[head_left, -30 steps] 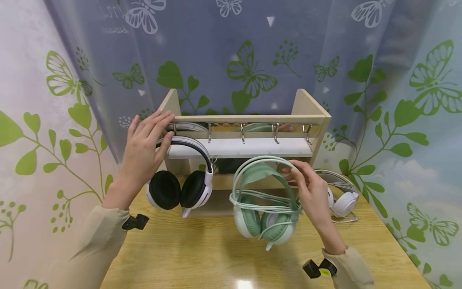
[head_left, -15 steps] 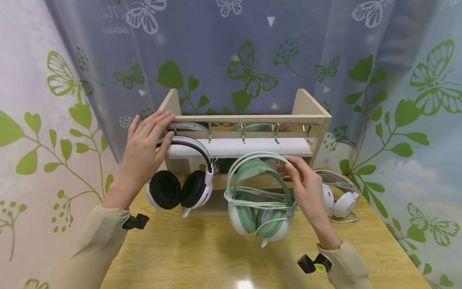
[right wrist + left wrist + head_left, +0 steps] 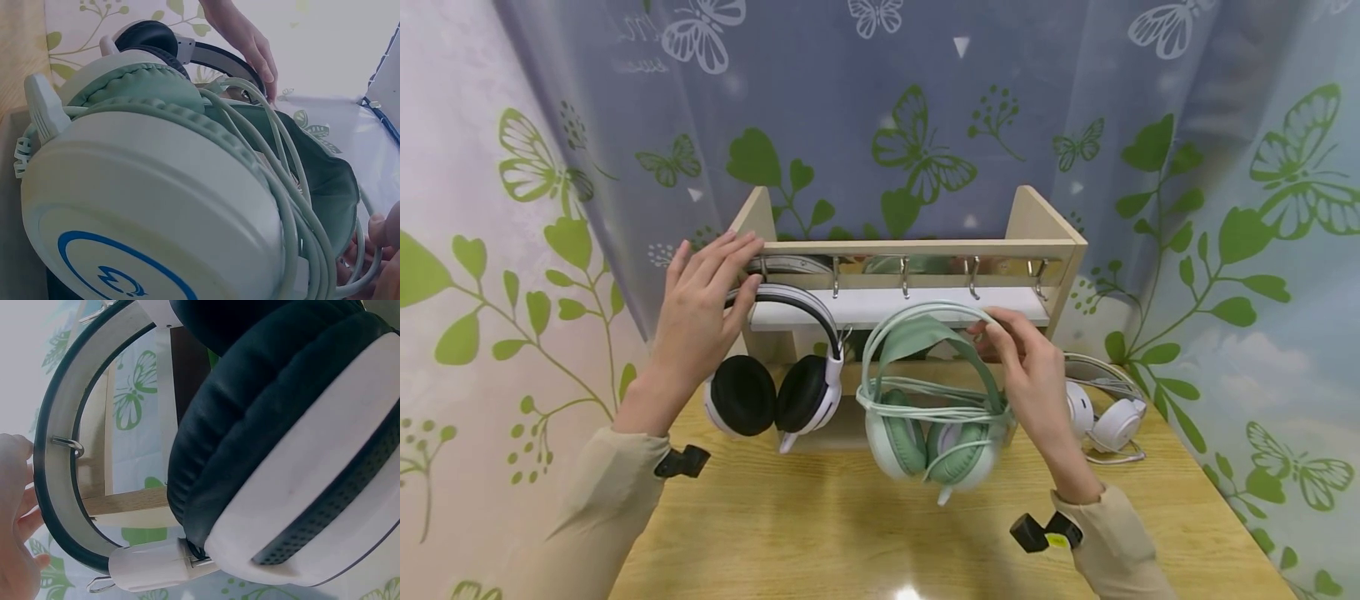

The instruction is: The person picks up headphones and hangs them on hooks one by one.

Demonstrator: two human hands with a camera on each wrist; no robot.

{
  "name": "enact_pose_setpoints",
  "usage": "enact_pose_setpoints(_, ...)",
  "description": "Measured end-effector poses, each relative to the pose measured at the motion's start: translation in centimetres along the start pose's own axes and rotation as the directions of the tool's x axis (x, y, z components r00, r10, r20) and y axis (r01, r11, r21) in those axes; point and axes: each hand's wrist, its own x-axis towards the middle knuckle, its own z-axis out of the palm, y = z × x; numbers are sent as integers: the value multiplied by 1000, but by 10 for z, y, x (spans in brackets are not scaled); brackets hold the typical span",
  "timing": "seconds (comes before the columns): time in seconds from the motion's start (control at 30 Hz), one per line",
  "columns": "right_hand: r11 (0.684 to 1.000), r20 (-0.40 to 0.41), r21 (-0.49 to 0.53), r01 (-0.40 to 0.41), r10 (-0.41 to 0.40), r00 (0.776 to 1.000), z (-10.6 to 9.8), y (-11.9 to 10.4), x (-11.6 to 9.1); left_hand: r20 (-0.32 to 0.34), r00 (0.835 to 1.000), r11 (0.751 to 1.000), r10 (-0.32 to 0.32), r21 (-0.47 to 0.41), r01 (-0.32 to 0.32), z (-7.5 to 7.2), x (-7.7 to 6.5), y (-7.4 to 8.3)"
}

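In the head view, the pale green headset (image 3: 936, 412) is in front of the wooden rack (image 3: 917, 247), its headband arch uppermost and its cups hanging below; that arch sits lower than the rack's row of metal hooks (image 3: 905, 279), which seems the relation to settle. The right hand (image 3: 1028, 362) is nearer, thumb and fingers pinching the arch on its right side, so the headset lies to the left of and below those fingers. The left hand (image 3: 703, 292) lies over the rack's upper left corner, fingers nearly straight and close together, beside a black-and-white headset (image 3: 801, 392) hanging at the rack's left end. In the left wrist view, that headset's smooth curved band passes over a rounded hook of the rack, and its black pads look soft and creased. In the right wrist view, the green headset shows a glossy domed shell with a blue emblem (image 3: 122, 281), gathered padding, a limp inner strap and looped smooth cable; beyond it, the left hand is at the rack's far end.
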Motion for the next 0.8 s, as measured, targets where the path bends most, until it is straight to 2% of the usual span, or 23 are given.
enact_pose_setpoints(0.53,998,-5,-61,6,-6,1000,4,-9,14,0,1000,1000,2,1,-2,0,0,0)
enact_pose_setpoints(0.8,992,-14,-130,-9,7,1000,11,-11,19,1,1000,1000,3,1,-3,0,0,-1)
